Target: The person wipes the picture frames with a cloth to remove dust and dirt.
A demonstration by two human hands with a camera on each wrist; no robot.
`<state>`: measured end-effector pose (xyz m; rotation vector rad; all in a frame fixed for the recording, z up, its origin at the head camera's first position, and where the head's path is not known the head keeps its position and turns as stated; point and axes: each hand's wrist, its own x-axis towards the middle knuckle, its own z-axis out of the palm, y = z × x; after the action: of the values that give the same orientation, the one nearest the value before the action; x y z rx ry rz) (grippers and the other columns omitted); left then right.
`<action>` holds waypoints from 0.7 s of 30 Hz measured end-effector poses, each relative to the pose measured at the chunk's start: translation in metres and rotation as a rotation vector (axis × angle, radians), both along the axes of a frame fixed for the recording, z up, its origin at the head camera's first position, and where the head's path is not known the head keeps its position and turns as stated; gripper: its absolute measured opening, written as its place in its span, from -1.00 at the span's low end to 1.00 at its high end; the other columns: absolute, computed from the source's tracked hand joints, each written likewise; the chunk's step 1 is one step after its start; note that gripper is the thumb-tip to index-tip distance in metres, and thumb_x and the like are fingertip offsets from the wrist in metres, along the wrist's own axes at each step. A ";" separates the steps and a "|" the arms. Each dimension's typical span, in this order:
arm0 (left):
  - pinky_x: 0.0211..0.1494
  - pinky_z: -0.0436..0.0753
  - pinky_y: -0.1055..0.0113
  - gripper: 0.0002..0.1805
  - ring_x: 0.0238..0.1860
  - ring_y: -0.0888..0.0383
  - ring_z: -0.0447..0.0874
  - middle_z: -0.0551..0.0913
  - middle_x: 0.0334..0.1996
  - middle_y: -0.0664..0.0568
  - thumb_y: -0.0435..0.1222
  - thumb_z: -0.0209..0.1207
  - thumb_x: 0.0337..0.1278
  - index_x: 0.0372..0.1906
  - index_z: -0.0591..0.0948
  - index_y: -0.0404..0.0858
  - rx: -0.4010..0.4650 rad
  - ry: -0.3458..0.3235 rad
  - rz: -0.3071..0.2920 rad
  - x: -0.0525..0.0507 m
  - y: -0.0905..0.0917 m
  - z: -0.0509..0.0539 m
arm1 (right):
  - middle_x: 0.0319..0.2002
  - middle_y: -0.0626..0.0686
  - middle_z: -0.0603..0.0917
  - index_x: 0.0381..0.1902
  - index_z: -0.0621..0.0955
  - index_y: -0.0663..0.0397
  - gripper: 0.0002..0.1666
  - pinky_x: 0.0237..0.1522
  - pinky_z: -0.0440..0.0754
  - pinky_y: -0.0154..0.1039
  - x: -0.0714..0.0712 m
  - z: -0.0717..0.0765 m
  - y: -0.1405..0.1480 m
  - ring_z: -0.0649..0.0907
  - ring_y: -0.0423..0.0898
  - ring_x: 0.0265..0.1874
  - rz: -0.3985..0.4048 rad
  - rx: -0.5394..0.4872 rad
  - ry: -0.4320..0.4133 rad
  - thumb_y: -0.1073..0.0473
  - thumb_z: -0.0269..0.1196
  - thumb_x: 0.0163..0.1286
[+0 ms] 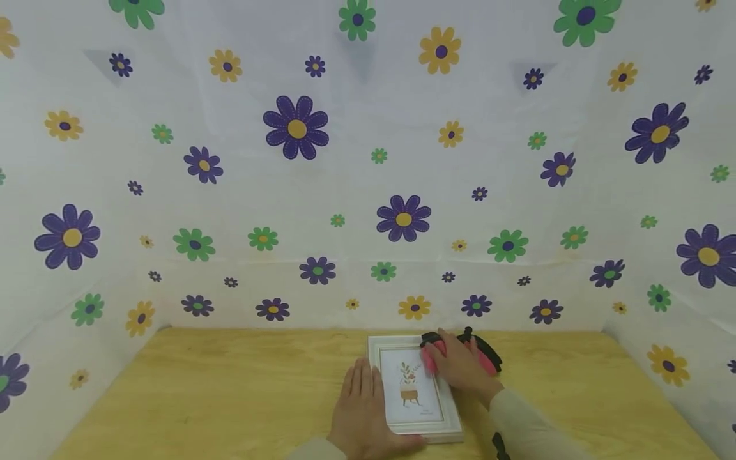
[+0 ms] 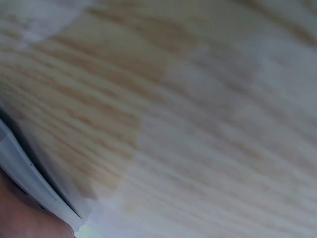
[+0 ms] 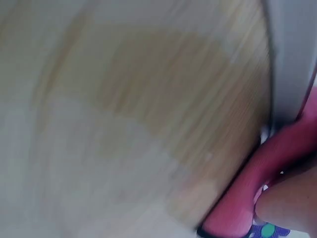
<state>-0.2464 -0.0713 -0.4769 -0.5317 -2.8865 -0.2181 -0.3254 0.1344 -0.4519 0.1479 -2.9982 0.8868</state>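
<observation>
A white picture frame (image 1: 451,418) lies on the wooden table, its picture of a potted plant facing up. My left hand (image 1: 362,409) rests on the frame's left side, fingers straight and thumb along the near edge. The right hand (image 1: 460,364) grips a curved pink-and-black handled tool (image 1: 485,358) at the frame's upper right corner; its exact kind is hard to tell. In the right wrist view the pink handle (image 3: 242,198) passes under a finger, next to the frame's side (image 3: 292,54). The left wrist view shows the frame's edge (image 2: 34,183) beside a blurred finger.
The light wooden table (image 1: 230,383) extends on both sides of the frame. White cloth walls with printed flowers (image 1: 345,179) enclose it at the back, left and right. A small black object (image 1: 499,446) shows by the right forearm.
</observation>
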 end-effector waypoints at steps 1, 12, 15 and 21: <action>0.43 0.06 0.02 0.52 0.40 -0.21 0.06 0.17 0.38 -0.36 0.73 -0.29 -0.54 0.35 0.26 -0.47 0.001 -0.009 0.006 0.000 0.000 -0.001 | 0.36 0.27 0.29 0.44 0.19 0.23 -0.18 0.36 -0.34 0.22 -0.001 -0.001 0.004 0.10 0.26 0.39 0.036 0.043 -0.003 -0.21 -0.03 0.46; 0.45 0.01 0.04 0.55 0.43 -0.16 -0.01 0.11 0.42 -0.28 0.75 -0.35 -0.62 0.39 0.24 -0.40 -0.022 -0.066 0.035 0.001 0.004 -0.004 | 0.43 0.05 0.23 0.51 0.05 -0.31 0.24 0.31 -0.27 0.33 -0.016 -0.002 0.040 0.03 0.24 0.42 0.301 0.263 -0.024 -0.63 0.15 -0.04; 0.44 0.01 0.03 0.54 0.43 -0.16 -0.01 0.10 0.42 -0.29 0.75 -0.33 -0.60 0.39 0.24 -0.40 -0.013 -0.075 0.031 0.001 0.004 -0.003 | 0.44 0.04 0.20 0.52 0.03 -0.32 0.23 0.30 -0.28 0.36 -0.015 -0.003 0.039 0.01 0.26 0.42 0.302 0.259 -0.027 -0.63 0.14 -0.02; 0.44 0.00 0.01 0.55 0.44 -0.19 -0.03 0.08 0.42 -0.34 0.74 -0.30 -0.60 0.39 0.23 -0.44 -0.006 -0.074 0.021 0.001 0.000 -0.002 | 0.43 0.09 0.20 0.52 0.02 -0.25 0.01 0.27 -0.33 0.38 -0.015 -0.007 0.034 0.00 0.29 0.41 0.297 0.230 -0.014 -0.50 0.00 0.25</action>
<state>-0.2458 -0.0717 -0.4791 -0.5048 -2.9641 -0.2303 -0.3401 0.1688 -0.4591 0.6044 -3.1334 0.5504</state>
